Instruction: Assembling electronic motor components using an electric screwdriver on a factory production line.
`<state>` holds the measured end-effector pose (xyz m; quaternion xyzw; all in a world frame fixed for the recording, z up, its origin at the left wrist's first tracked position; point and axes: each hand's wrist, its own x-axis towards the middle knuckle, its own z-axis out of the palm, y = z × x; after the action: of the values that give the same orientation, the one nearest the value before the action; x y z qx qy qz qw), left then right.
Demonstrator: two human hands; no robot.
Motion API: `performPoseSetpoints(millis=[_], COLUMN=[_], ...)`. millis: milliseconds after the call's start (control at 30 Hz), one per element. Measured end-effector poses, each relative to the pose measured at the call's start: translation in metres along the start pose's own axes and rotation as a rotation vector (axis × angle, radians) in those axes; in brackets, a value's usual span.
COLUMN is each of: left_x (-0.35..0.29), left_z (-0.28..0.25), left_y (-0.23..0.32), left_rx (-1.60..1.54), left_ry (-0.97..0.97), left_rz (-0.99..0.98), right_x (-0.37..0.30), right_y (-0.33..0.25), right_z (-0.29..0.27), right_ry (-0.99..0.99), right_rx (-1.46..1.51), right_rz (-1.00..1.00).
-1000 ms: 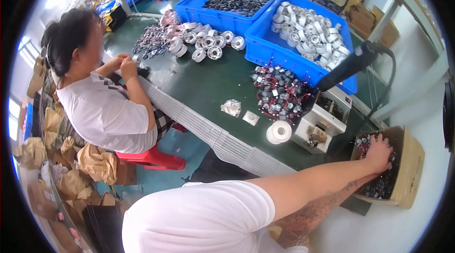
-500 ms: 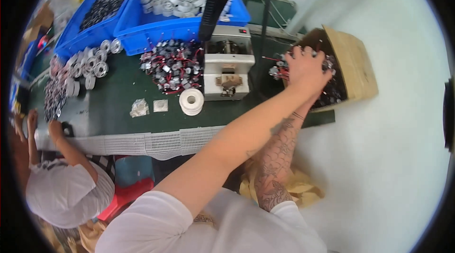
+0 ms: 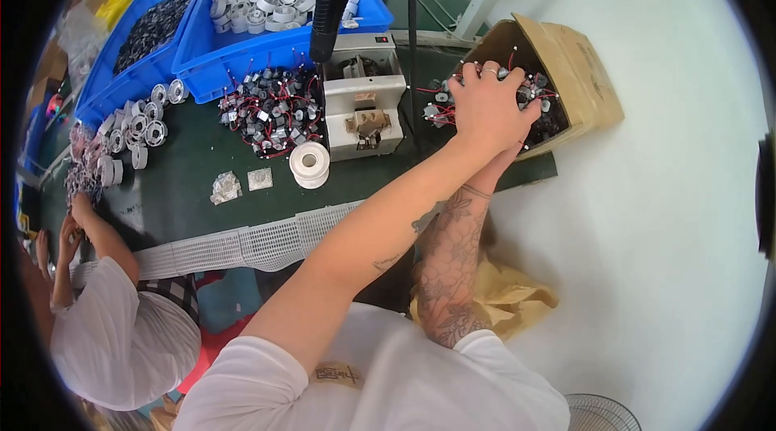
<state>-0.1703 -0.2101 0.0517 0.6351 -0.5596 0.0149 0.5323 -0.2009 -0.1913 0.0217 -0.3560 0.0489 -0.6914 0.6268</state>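
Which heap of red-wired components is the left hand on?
The heap at the cardboard box, right of the grey machine; the left hand spreads over it. The other heap lies on the green table, left of the machine.

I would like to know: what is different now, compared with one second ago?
The view has swung right. The co-worker's hands have parted; their right hand has moved to the small parts. Your left hand stays over the wired parts at the carton, with your right hand mostly hidden below. No new grip or release shows. The machine and spool stayed put.
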Motion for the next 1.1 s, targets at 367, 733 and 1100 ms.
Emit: performPoseSetpoints(millis=[367,733,1100], left_x=[-0.024,-0.041,-0.014], left_z=[-0.044,-0.135,-0.251], left_y=[0.023,0.064,-0.011], left_rx=[-0.092,-0.366,-0.208], left_ry=[-0.008,0.142,0.517], left_rz=[0.084,0.16,0.099], right_x=[-0.032,-0.076,-0.1], right_y=[-0.026,-0.002,0.07], right_z=[0.046,0.117,0.187], right_ry=[0.002,-0.067,-0.164], right_rx=[-0.151,-0.28,-0.327], right_rz=[-0.14,-0.167,-0.116])
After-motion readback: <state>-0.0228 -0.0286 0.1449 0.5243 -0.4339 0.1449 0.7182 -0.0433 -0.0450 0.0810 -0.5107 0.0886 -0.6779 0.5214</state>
